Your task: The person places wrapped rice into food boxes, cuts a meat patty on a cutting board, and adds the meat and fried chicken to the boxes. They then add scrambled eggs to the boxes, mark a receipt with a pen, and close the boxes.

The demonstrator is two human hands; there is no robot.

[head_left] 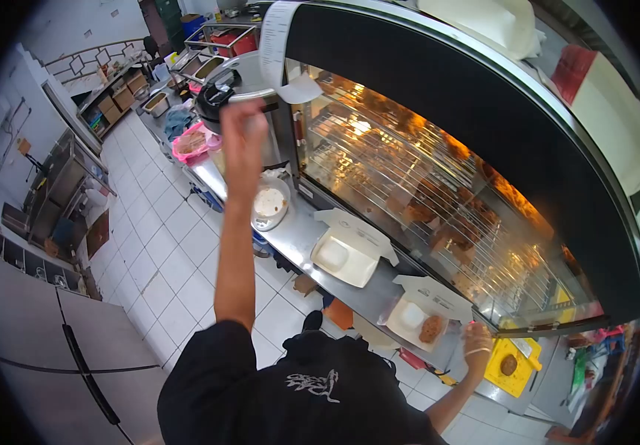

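Standing at a long, shiny steel surface (pixel 286 241), the person has the left hand (pixel 244 132) raised in front of a rounded black object (pixel 212 104), just left of and below a hanging white printed paper slip (pixel 274 44). Blur hides its fingers, so I cannot tell whether it is grasping anything. The right hand (pixel 477 340) is low at the other end, its fingers bunched just beside an unfolded white cardboard carton (pixel 432 296); whether they pinch its edge or nothing at all, I cannot tell. That carton lies directly left of the right hand, with a rough orange-brown piece of food (pixel 431 329) on its near side. Between the hands lies a second white cardboard carton (pixel 363 268), and below the left hand is a round pan with pale contents (pixel 270 202). To the right of the right hand, a bright yellow cutting board (pixel 499 380) bears a rounded dark-brown piece of food (pixel 509 365). To do this well, the right hand should probably keep the carton level and fully supported, touching its rim rather than the food. With the hands so far apart, looking at each before it grips seems wise, as does keeping the left hand clear of the slip.
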